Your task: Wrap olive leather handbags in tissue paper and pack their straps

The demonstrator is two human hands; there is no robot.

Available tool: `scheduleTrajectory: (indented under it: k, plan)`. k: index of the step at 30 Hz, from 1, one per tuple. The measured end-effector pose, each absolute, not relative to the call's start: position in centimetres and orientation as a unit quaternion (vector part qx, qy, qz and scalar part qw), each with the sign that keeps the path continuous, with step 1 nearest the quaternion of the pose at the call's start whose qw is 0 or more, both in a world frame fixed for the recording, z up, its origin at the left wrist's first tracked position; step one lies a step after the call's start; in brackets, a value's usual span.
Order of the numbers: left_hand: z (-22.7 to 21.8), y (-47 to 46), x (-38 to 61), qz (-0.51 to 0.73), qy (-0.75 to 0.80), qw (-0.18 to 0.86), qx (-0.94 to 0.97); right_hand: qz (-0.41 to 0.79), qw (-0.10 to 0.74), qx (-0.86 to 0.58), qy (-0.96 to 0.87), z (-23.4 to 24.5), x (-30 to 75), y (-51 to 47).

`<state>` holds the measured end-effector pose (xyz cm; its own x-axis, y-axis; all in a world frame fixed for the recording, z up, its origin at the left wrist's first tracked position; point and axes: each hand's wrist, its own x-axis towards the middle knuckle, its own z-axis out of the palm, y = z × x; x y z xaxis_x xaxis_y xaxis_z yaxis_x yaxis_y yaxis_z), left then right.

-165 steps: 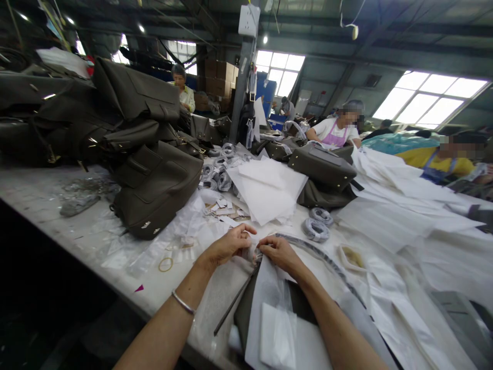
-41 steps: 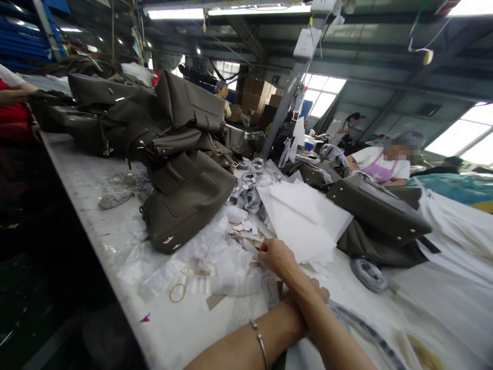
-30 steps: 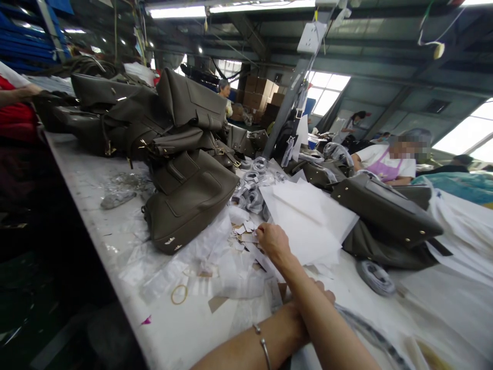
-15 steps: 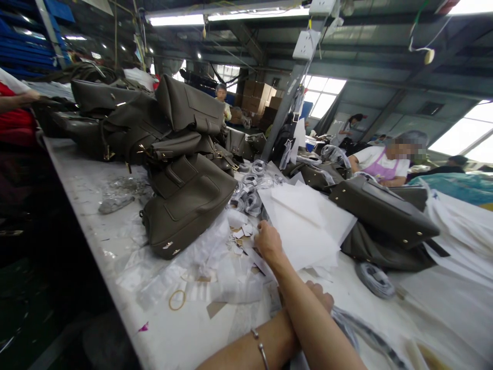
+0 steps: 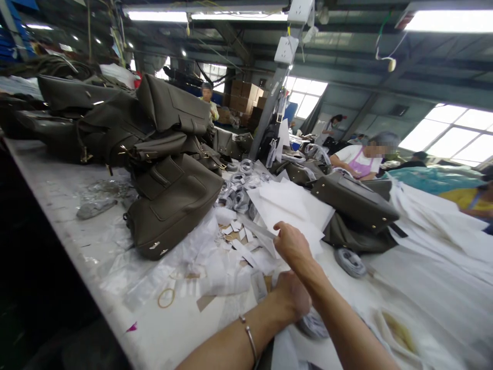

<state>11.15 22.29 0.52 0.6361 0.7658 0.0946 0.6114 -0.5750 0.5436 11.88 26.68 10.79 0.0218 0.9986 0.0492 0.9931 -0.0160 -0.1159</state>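
Observation:
My right hand (image 5: pixel 293 245) is closed in a pinch at the end of a thin pale strip (image 5: pixel 259 227). The strip reaches left over scattered white paper tags (image 5: pixel 242 235) beside a stack of white sheets (image 5: pixel 295 203). Nearer to me, my left hand (image 5: pixel 293 297) is curled into a blurred fist under my right forearm, with a bracelet on its wrist. What the left fingers hold is hidden. Just below them lies a coil of plastic-wrapped strap (image 5: pixel 314 325), partly covered by my arm.
Dark olive handbags (image 5: pixel 175 205) are piled on the left of the white table (image 5: pixel 150 336). Another bag (image 5: pixel 354 203) lies right of the sheets, near a wrapped coil (image 5: pixel 349 262). A metal post (image 5: pixel 265 123) stands behind. Across the table a person in a purple apron (image 5: pixel 362 162) works.
My right hand has drawn back from the tags and now has the pale strip in it. My left hand has shifted left, from beyond my right forearm to its near side. The view has turned right.

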Motion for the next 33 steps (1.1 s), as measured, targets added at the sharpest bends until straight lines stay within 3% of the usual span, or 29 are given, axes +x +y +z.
scheduleTrajectory:
  k: [6,12,16,21,27,33]
  plan:
    - [1.9,21.7,9.3,0.131,0.391,0.206,0.888,-0.006,0.112,-0.743,-0.660,12.9,22.3,19.1]
    - [2.6,21.7,9.2,0.120,0.394,0.192,0.891,0.245,0.369,-0.779,-0.444,11.4,28.3,9.6]
    - [2.7,21.7,9.3,0.127,0.404,0.186,0.887,0.242,0.493,-0.730,-0.406,9.9,29.1,5.6]
    - [2.7,21.8,9.1,0.142,0.400,0.180,0.887,0.116,0.493,-0.757,-0.413,9.9,28.8,3.3]
    - [2.8,21.7,9.1,0.143,0.399,0.170,0.889,-0.002,0.433,-0.649,-0.626,10.9,25.8,3.3]
    - [2.4,21.7,9.1,0.152,0.396,0.161,0.891,0.008,0.374,-0.552,-0.745,9.4,23.4,2.8]
